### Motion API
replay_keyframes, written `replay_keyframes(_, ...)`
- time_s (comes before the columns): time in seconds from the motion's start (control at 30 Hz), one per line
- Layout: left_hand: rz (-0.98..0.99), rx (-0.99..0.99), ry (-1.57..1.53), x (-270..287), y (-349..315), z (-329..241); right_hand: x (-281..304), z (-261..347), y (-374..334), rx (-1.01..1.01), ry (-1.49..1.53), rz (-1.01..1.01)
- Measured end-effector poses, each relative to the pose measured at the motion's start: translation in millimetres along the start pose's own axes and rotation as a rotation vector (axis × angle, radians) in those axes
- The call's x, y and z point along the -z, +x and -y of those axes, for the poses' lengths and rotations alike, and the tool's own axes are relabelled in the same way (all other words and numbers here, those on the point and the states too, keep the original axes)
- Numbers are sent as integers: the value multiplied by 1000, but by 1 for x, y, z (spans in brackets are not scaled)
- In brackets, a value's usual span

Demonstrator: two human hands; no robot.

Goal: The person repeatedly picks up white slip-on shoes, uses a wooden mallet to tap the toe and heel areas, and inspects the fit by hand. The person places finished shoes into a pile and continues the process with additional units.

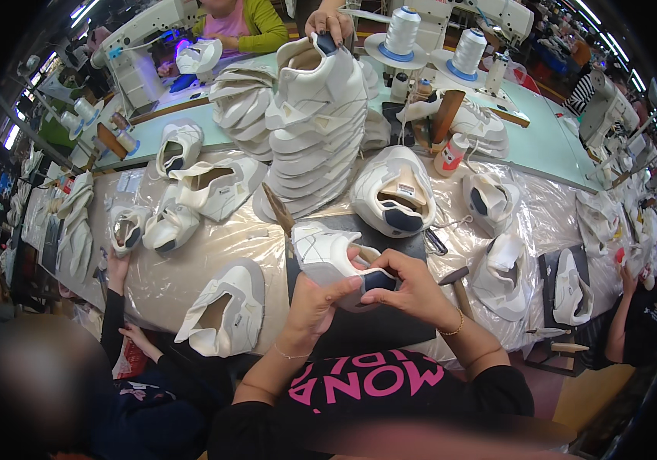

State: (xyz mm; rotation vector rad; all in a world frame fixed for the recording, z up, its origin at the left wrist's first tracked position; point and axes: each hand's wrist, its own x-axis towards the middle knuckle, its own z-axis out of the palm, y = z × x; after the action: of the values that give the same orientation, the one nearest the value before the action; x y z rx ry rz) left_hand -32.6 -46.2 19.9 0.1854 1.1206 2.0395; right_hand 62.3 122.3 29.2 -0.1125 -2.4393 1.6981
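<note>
Both my hands hold one white shoe upper (pixel 322 251) with a dark navy heel patch, over a black mat (pixel 374 336). My left hand (pixel 319 303) grips its side, thumb along the collar near the heel. My right hand (pixel 413 291) pinches the navy heel edge between thumb and fingers. Some fingers are hidden inside the opening. Just beyond stands a white-and-grey shoe upper (pixel 395 192) with a navy heel. A hammer (pixel 457 285) lies right of my right hand.
A tall stack of shoe uppers (pixel 309 146) rises ahead, with another person's hand (pixel 330 23) on top. More uppers lie left (pixel 225 310) and right (pixel 501 280). A red-and-white bottle (pixel 451 155), thread cones (pixel 401 34) and a sewing machine (pixel 133 65) stand farther back. Co-workers sit either side.
</note>
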Motion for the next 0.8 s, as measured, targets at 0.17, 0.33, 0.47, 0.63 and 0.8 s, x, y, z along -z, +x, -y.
replay_keyframes(0.17, -48, -46, -68, 3, -1, 10, -8, -5, -4, 24, -64, -7)
replay_keyframes(0.33, -100, -20, -94, 10, -5, 15, -22, -9, -6, 72, 5, -22)
replay_keyframes(0.47, -68, -42, -95, 14, -5, 16, -23, -11, -7, 8, 16, -6)
replay_keyframes(0.63, -71, 7, -17, 18, -3, 19, -21, -11, -8, -46, 61, 19)
replay_keyframes(0.8, -123, -42, -104, 17, -6, 24, -26, -9, -10, 68, -22, 31)
